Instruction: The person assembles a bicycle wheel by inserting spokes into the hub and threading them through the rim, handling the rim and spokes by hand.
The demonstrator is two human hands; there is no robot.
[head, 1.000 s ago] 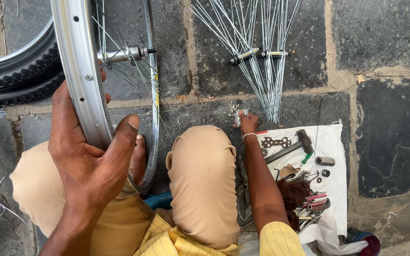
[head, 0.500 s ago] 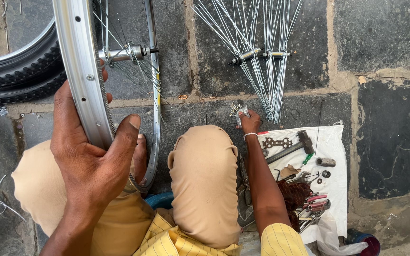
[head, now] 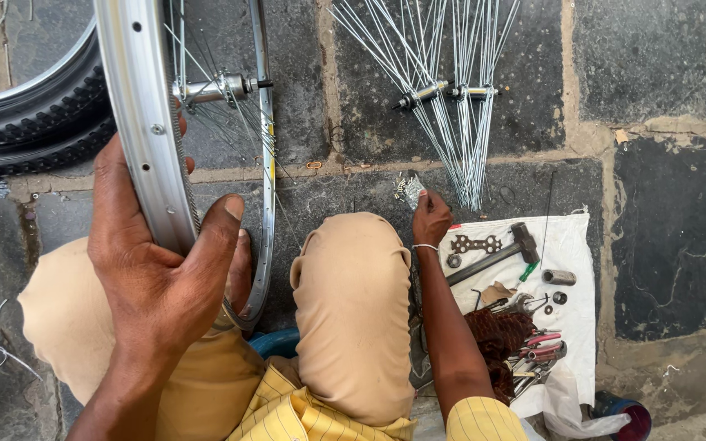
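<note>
My left hand [head: 157,269] grips the near side of a silver bicycle wheel rim [head: 136,122], which stands upright between my knees with its hub [head: 218,86] and a few spokes attached. My right hand [head: 431,216] reaches down to the stone floor beside my right knee. Its fingers pinch at a small heap of shiny spoke nipples [head: 408,189]. Two more hubs with long loose spokes [head: 451,94] lie fanned out on the floor just beyond that hand.
A white cloth [head: 574,245] at the right carries a hammer [head: 500,253], a flat multi-hole wrench [head: 475,243], pliers, a dark red rag and small metal parts. A black tyre on a rim [head: 26,131] lies at the upper left.
</note>
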